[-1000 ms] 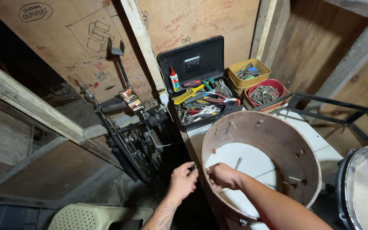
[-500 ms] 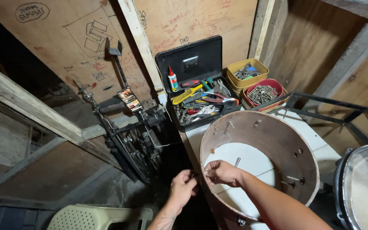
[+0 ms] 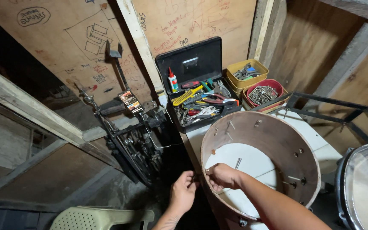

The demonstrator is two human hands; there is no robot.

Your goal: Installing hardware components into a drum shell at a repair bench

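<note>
A brown wooden drum shell point(image 3: 277, 140) stands open on a white table top, with bolts sticking through its wall. My right hand point(image 3: 220, 175) reaches over the near rim and pinches a small fitting on the inside of the shell wall. Outside the shell my left hand point(image 3: 184, 191) has its fingers closed on the outer end of the same fitting at the rim. A loose bolt point(image 3: 237, 163) lies on the white surface inside the shell.
An open black toolbox point(image 3: 196, 85) full of hand tools stands behind the shell, with a yellow tub point(image 3: 247, 72) and a red tub point(image 3: 263, 93) of hardware beside it. Metal stands point(image 3: 133, 140) lean at left. A green plastic chair point(image 3: 103, 218) sits below. Another drum point(image 3: 365, 183) is at right.
My left hand has moved right, up to the shell's rim, and closed against the outside opposite my right hand. The view has shifted slightly downward.
</note>
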